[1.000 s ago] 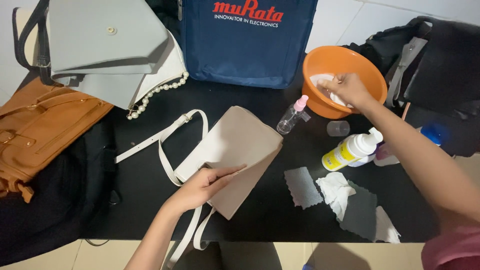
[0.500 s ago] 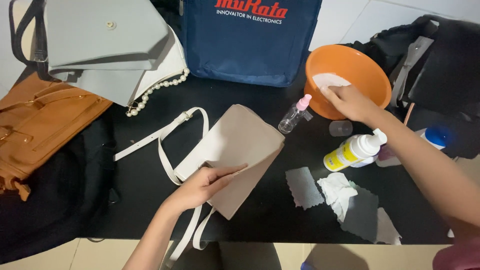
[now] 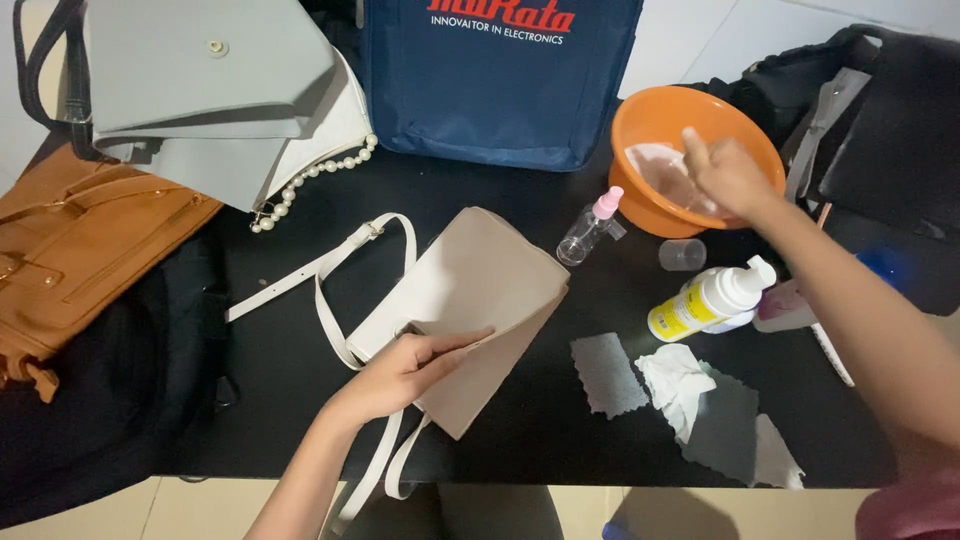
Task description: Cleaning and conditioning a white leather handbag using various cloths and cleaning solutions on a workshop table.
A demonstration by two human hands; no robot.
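Note:
A beige shoulder bag with a pale strap lies flat on the black table. My left hand holds its near edge, thumb on one side and fingers laid over the flap. My right hand reaches into the orange bowl at the back right and sits blurred against a white cloth inside it. Whether those fingers grip the cloth is unclear.
A clear spray bottle with a pink top, a small clear cup and a yellow-and-white bottle stand by the bowl. Grey and white cloths lie front right. A blue bag, grey bags, a tan bag and dark bags ring the table.
My right hand left the bowl, paused at its front rim, and has gone back in onto the cloth. My left hand has stayed on the beige bag.

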